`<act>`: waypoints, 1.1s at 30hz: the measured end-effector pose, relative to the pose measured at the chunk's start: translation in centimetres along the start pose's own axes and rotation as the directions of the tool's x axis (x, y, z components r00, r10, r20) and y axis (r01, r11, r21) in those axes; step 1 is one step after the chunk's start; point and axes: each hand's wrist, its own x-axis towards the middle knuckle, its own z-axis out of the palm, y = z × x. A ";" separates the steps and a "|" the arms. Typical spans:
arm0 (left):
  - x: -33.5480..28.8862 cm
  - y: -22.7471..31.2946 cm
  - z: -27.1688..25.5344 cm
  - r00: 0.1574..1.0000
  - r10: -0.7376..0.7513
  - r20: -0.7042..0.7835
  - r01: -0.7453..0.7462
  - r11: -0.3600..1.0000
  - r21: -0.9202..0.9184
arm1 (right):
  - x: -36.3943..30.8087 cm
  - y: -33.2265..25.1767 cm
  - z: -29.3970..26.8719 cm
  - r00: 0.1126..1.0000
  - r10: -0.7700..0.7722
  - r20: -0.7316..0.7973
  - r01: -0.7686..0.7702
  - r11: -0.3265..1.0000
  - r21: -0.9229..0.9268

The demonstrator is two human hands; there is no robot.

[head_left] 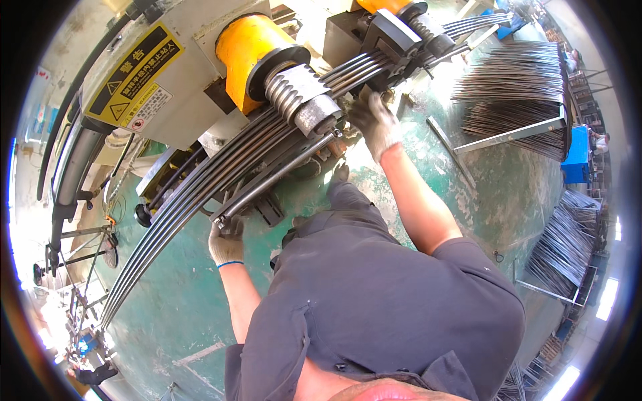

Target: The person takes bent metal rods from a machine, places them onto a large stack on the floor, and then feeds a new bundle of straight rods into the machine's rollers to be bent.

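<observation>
My left hand (pixel 226 246), in a pale knit glove with a blue cuff edge, is closed at the lower end of a grey metal bar (pixel 267 180); its fingertips are partly hidden there. The bar slants up toward a ridged steel roller (pixel 304 100). My right hand (pixel 376 121), gloved alike, reaches up beside that roller with its fingers apart, near a dark block under the rods. I cannot tell whether it touches the block. Several long, dark metal rods (pixel 194 184) run side by side past the roller, bending down to the lower left.
A yellow cylindrical housing (pixel 244 57) carries the roller; a black clamp-like block (pixel 391 37) straddles the rods farther up. A machine panel (pixel 144 80) with a yellow warning label stands at left. Rod bundles (pixel 515 93) lie on a metal rack at right, above green floor (pixel 428 194).
</observation>
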 end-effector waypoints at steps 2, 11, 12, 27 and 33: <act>-2.1 1.2 1.5 0.995 0.068 0.067 -0.064 0.997 -0.049 | 2.1 -1.0 2.7 0.998 -0.031 0.056 0.019 0.979 0.201; -7.2 7.1 1.5 0.785 0.403 0.471 -0.324 0.915 -0.243 | 7.4 -1.8 8.2 0.992 -0.005 0.126 -0.077 0.769 0.634; -8.1 7.5 1.7 0.765 0.422 0.485 -0.352 0.906 -0.234 | 7.4 -1.8 8.5 0.992 -0.003 0.127 -0.079 0.767 0.637; -16.3 10.5 15.6 0.582 0.768 0.267 -0.798 0.602 0.009 | 6.4 -2.7 8.7 0.993 0.070 0.097 -0.115 0.785 0.609; -19.4 14.6 22.4 0.446 0.873 0.199 -0.890 0.409 0.201 | 6.8 -2.5 8.7 0.993 0.070 0.094 -0.115 0.755 0.646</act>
